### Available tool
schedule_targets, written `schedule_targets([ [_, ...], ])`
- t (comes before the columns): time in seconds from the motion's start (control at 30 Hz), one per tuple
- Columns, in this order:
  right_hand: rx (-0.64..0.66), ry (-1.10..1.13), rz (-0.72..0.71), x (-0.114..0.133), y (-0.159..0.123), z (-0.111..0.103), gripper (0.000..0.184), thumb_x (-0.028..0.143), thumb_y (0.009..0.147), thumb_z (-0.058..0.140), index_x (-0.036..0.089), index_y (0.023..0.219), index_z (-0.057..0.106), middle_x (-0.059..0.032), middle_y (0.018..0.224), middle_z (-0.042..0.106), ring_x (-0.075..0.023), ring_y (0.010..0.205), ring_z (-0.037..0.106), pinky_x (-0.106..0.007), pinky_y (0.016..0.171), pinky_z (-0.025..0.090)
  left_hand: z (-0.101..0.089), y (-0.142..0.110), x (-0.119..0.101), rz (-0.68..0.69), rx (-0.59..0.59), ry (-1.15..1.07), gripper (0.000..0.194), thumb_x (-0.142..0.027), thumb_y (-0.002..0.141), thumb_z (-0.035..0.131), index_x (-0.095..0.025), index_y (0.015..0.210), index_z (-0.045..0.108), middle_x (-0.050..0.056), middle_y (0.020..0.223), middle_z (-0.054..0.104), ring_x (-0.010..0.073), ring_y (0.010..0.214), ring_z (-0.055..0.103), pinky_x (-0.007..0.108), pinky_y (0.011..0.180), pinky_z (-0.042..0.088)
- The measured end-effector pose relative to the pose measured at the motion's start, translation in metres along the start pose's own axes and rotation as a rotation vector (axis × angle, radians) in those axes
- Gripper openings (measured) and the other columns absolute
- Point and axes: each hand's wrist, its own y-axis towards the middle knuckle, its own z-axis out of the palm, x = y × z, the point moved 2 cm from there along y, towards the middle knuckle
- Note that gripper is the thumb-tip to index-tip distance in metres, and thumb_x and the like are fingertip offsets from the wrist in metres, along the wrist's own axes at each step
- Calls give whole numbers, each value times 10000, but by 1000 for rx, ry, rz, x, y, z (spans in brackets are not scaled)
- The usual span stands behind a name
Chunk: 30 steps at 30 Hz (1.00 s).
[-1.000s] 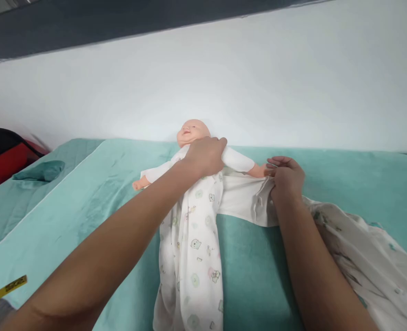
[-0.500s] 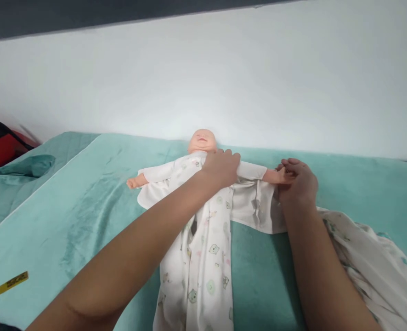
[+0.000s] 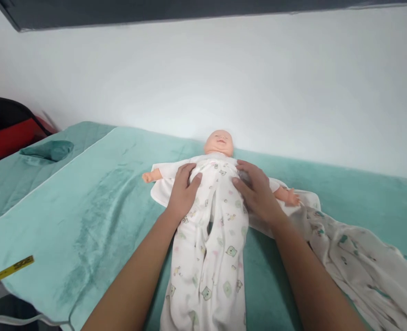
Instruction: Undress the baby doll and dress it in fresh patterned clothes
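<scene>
A baby doll (image 3: 219, 142) lies on its back with both arms stretched out sideways. Printed white baby trousers (image 3: 220, 257) cover its front from the chest down, and a white baby shirt (image 3: 169, 170) is on its arms. My left hand (image 3: 184, 191) rests against the left edge of the trousers near the waist, fingers apart. On the other side, my right hand (image 3: 257, 188) touches the right edge at the same height, its fingers also apart. The doll's forearm on the right lies over a spread flap of white cloth. The doll's legs are hidden.
Crumpled printed white cloth (image 3: 362, 262) lies at the right. The teal bedspread (image 3: 96, 216) has a small teal bundle (image 3: 53, 151) at its far left. A red and black bag (image 3: 10, 131) stands beyond it. A yellow strip (image 3: 8, 271) and a pale cable (image 3: 24, 320) are at lower left.
My right hand has let go of the doll's hand and moved left to the trousers. My left hand has moved from the doll's shoulder to the trousers' left side. The view has shifted left.
</scene>
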Motion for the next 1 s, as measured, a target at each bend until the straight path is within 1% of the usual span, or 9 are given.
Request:
schedule_targets([
  [0.13,48,103,110,-2,-1,5,463,538,802,649,278,1163,523,-59,1454,444,-282,1332,386,-500,1107,279,4,2,1,-49,76,-67,409,-421,919,528,-222,1275,503,89,1421,411,203,1376,361,364,1184,270],
  [0.27,83,179,228,-8,1,4,520,562,722,716,270,1097,506,-57,1499,372,-301,1318,385,-467,1009,386,5,3,-3,-86,89,-75,432,-446,874,598,-226,1234,506,94,1461,357,227,1406,318,379,1181,275],
  [0.47,94,161,197,-4,3,4,406,515,711,726,238,933,528,-59,1420,408,-284,1238,430,-416,940,414,5,1,-5,-16,11,-36,272,-392,845,647,-211,994,510,93,1393,392,215,1347,375,352,1125,338],
  [0.57,59,166,142,-1,3,2,369,496,709,733,218,805,510,-69,1368,408,-272,1212,431,-380,878,426,4,-2,-5,32,-76,41,250,-382,826,666,-203,817,492,88,1280,446,217,1233,459,335,1002,431],
  [0.73,-29,205,69,5,0,-1,401,445,778,677,196,638,395,-50,1145,538,-231,1082,491,-371,912,389,1,-7,-7,162,-160,139,374,-384,862,611,-204,612,400,20,790,514,173,836,517,318,811,448],
  [0.8,-15,239,65,8,-1,-1,355,417,811,642,201,662,404,-34,1035,575,-203,974,524,-359,890,398,1,-8,-7,178,-155,155,427,-394,873,586,-206,582,338,0,678,467,164,753,485,307,746,426],
  [0.87,2,249,42,11,-2,1,230,409,814,642,221,818,510,-29,1045,580,-200,975,527,-352,891,405,0,-9,-8,176,-149,171,473,-408,868,581,-205,573,272,-12,625,424,154,702,451,295,688,395],
  [0.93,39,212,-13,15,-3,2,286,426,809,653,248,1012,558,-37,1123,569,-217,1064,503,-367,948,385,0,-9,-8,157,-138,184,494,-433,864,571,-203,575,243,-23,594,384,141,656,417,281,635,361],
  [1.0,78,159,-50,18,-3,4,328,452,803,662,256,1052,578,-41,1129,571,-232,1097,485,-376,970,369,0,-10,-9,130,-121,190,499,-462,863,553,-201,575,241,-32,572,350,128,615,382,270,588,322],
])
